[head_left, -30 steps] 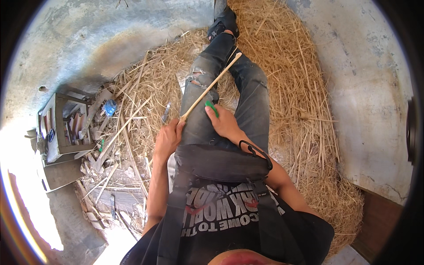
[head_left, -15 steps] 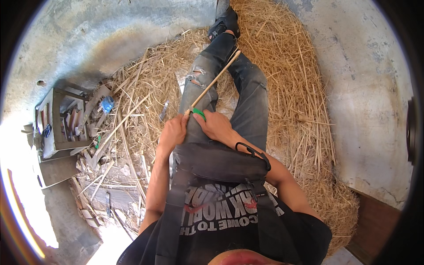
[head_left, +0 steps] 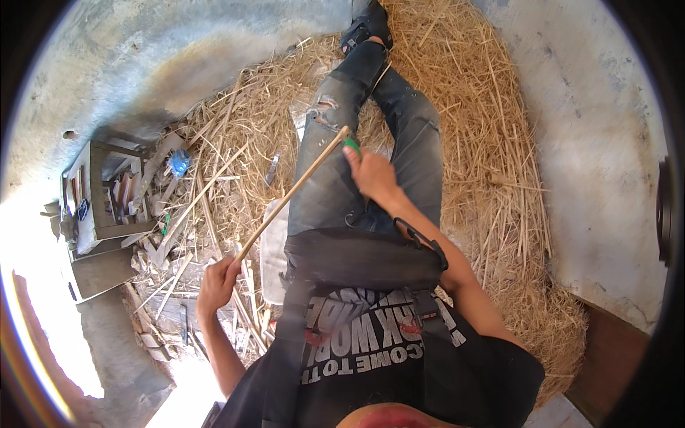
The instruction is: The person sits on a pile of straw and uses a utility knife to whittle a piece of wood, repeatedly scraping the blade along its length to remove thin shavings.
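A long, thin bamboo stick (head_left: 289, 195) slants across my left thigh. My left hand (head_left: 217, 283) is closed round its near end, out beyond my left hip. At the far end of the stick, my right hand (head_left: 374, 175) grips a small green-handled tool (head_left: 352, 145) above my knees. The tool's working end is hidden or too small to make out. It lies close against the stick's tip, but whether they touch I cannot tell.
Heaps of pale shavings (head_left: 478, 114) surround my outstretched legs (head_left: 321, 185). A wooden box-like stool (head_left: 118, 232) holding odds and ends stands at left, beside a crumpled blue plastic piece (head_left: 180, 162). Concrete walls (head_left: 571, 128) close in on the far side and right.
My hands were together over my left thigh. Now the left hand has drawn the stick down and left, while the right hand with the green-handled tool has moved forward and right.
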`<action>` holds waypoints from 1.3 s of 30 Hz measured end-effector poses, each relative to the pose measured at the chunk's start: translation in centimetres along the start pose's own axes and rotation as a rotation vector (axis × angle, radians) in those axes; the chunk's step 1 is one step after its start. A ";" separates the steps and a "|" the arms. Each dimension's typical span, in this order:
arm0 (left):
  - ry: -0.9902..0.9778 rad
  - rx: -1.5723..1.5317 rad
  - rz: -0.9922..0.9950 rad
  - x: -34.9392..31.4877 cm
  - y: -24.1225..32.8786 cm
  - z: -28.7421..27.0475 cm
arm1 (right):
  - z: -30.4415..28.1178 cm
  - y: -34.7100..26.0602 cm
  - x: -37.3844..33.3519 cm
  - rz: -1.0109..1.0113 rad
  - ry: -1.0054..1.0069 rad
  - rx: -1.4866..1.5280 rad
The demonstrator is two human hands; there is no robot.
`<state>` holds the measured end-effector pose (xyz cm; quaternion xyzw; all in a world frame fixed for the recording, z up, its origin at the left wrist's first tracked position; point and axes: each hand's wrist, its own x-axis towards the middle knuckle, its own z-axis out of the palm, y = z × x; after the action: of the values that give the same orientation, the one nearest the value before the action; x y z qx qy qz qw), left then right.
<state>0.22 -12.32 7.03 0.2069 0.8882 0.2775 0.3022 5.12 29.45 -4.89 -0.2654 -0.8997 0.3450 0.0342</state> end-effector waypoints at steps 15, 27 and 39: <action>-0.054 -0.185 -0.015 2.4 -5.1 1.2 | -5.9 1.6 3.0 -0.032 0.081 -0.305; 0.032 -0.247 0.084 8.2 -4.4 6.7 | -8.4 1.9 2.7 -0.037 0.164 0.314; 0.151 -0.048 0.171 11.8 -1.7 6.8 | -6.4 1.8 8.7 -0.076 0.360 0.299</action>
<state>-4.30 -4.79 -3.53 0.2531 0.8807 0.3382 0.2144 0.07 38.76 -2.19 -0.2806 -0.8272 0.4200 0.2460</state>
